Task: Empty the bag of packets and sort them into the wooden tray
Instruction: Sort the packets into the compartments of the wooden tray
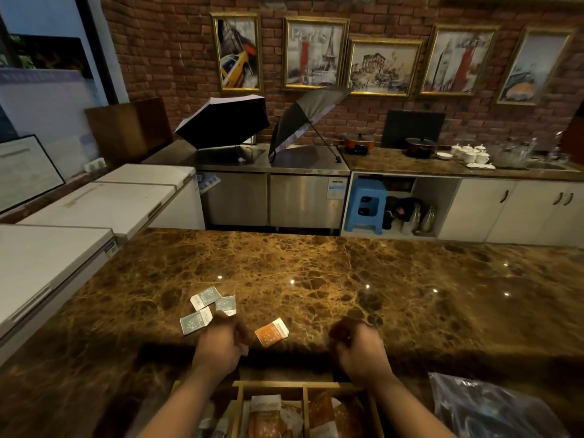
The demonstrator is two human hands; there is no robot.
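Head view looks down on a brown marbled bench (316,273) with both bare hands curled above its near edge. The left hand (221,343) has its fingers bent inward in a loose clench; something pale shows at the fingertips on its right side, but whether the grip actually holds a packet cannot be told. Its knuckles sit just beside, perhaps over, the nearest of the grey packets. The right hand (360,346) is likewise curled into a closed fist shape, fingers folded under, and what it holds, if anything, is hidden.

On the bench just beyond the left hand lie three grey-and-white packets: one far (204,298), one to its right (226,305), and one nearer on the left (195,322), the three close together and partly overlapping. An orange packet (271,332) lies flat between the two hands, apart from both.

At the near edge, between the forearms, the wooden tray (303,388) shows its far rim and a central divider. Its left compartment holds orange packets with a pale one on top; the right compartment also holds orange packets. More greyish packets appear at the tray's left, though their compartment is unclear. A clear plastic bag (493,409) lies crumpled on the bench at the near right, beside the right forearm.
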